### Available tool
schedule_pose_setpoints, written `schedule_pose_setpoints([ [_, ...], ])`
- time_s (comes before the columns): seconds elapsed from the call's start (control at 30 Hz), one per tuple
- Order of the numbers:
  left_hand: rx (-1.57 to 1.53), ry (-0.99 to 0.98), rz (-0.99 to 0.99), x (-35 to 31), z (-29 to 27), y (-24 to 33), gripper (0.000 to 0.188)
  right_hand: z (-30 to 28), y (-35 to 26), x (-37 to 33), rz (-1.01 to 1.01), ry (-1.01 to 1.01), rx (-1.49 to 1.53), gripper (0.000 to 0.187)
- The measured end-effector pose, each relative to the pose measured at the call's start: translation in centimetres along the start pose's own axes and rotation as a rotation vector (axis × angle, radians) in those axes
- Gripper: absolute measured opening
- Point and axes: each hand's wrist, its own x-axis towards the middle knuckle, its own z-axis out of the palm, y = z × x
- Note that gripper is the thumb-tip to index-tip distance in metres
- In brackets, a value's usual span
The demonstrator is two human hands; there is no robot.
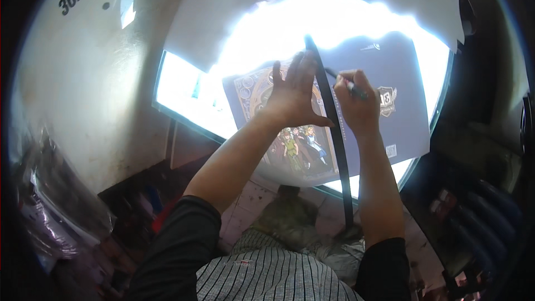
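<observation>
A printed cover sheet (401, 106) in dark blue, with gold framing and cartoon figures, lies on a brightly lit glass panel (181, 86). Across it runs a long dark straightedge (341, 161), its near end reaching past the panel toward my body. My left hand (292, 95) lies spread on the sheet, thumb and fingertips against the straightedge's left side. On the other side, my right hand (358, 103) grips a slim dark pen-like tool (356, 89), tip pointing up-left toward the straightedge. Glare hides whether the tip touches the sheet.
A large pale sheet (206, 17) covers the panel's far side. To the left stands a light board (111, 78) with dark lettering, and clear plastic wrapping (61, 206) is heaped below it. Dark rounded objects (485, 223) sit at the lower right.
</observation>
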Motion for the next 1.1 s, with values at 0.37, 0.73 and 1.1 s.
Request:
schedule_pose_setpoints([
  [0.37, 0.05, 0.088, 0.04, 0.4, 0.9, -0.1, 0.146, -13.3, -2.3, -26.3, 0.155, -0.139, -0.28, 0.013],
  [0.73, 0.002, -0.011, -0.315, 2.2, -4.4, -6.8, 0.118, -7.5, -1.5, -29.6, 0.589, 0.012, -0.36, 0.037],
  [1.1, 0.031, 0.032, 0.084, 8.4, -10.8, 0.7, 0.041, -14.7, -2.0, -28.8, 0.464, 0.361, -0.36, 0.028],
])
